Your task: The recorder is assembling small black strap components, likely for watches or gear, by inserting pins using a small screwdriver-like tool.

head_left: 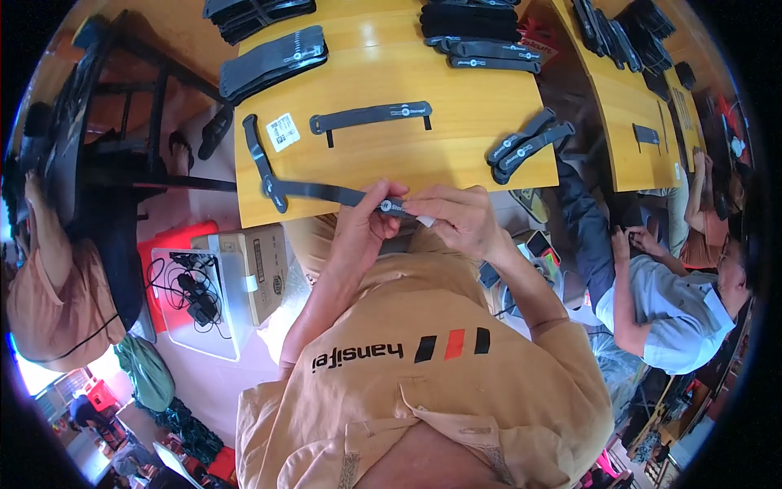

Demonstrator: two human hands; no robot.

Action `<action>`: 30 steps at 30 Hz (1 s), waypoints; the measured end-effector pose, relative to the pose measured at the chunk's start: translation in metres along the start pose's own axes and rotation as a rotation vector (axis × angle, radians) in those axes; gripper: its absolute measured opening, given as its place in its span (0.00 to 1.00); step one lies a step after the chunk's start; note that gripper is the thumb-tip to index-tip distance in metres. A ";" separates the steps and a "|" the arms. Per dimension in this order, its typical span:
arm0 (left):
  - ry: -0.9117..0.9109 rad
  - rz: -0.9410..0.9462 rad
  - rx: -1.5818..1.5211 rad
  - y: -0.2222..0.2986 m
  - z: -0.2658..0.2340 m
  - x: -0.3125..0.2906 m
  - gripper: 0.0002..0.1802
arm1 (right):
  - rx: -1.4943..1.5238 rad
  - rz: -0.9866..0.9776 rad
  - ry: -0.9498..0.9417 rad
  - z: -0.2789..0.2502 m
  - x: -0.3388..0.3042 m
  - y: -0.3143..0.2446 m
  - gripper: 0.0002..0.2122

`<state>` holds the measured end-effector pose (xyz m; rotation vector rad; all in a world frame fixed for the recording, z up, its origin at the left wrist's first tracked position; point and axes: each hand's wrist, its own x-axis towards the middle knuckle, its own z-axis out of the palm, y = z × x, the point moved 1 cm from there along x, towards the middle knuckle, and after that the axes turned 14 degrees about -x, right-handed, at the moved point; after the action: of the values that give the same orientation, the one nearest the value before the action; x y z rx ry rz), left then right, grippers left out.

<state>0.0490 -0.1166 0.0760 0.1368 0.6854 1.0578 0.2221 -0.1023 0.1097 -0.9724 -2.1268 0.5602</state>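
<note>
Close to my body, at the table's near edge, both hands are on one long black strap (326, 193) with white print. My left hand (365, 228) pinches it near the printed end, and the rest of it stretches left over the wood. The fingers of my right hand (466, 218) are closed on that same end, where a small white piece (426, 221) shows below the fingertips; what it is I cannot make out. Another strap (262, 163) lies bent at the table's left edge, close to the held strap's far end.
On the yellow wooden table (366, 155) lie a strap (375, 116) across two short black strips, a white label sheet (283, 132), a small pile of straps (529, 147) and stacked straps (273, 63) farther back. A clear bin (195, 301) holds cables. People sit at both sides.
</note>
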 end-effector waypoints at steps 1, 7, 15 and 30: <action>0.002 0.000 -0.001 -0.001 0.002 0.000 0.19 | -0.009 -0.006 -0.024 0.000 0.000 -0.001 0.12; 0.078 0.315 0.115 -0.003 0.006 0.003 0.18 | 0.277 0.516 -0.048 0.007 0.002 0.000 0.09; 0.172 0.212 0.159 0.015 -0.006 0.005 0.17 | 0.541 0.865 0.043 0.009 -0.003 0.014 0.04; 0.206 0.383 0.252 0.087 -0.059 0.046 0.09 | 0.381 0.892 0.162 0.021 0.033 0.079 0.06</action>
<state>-0.0368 -0.0472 0.0454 0.3933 1.0055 1.3603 0.2281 -0.0297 0.0609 -1.6439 -1.2850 1.2069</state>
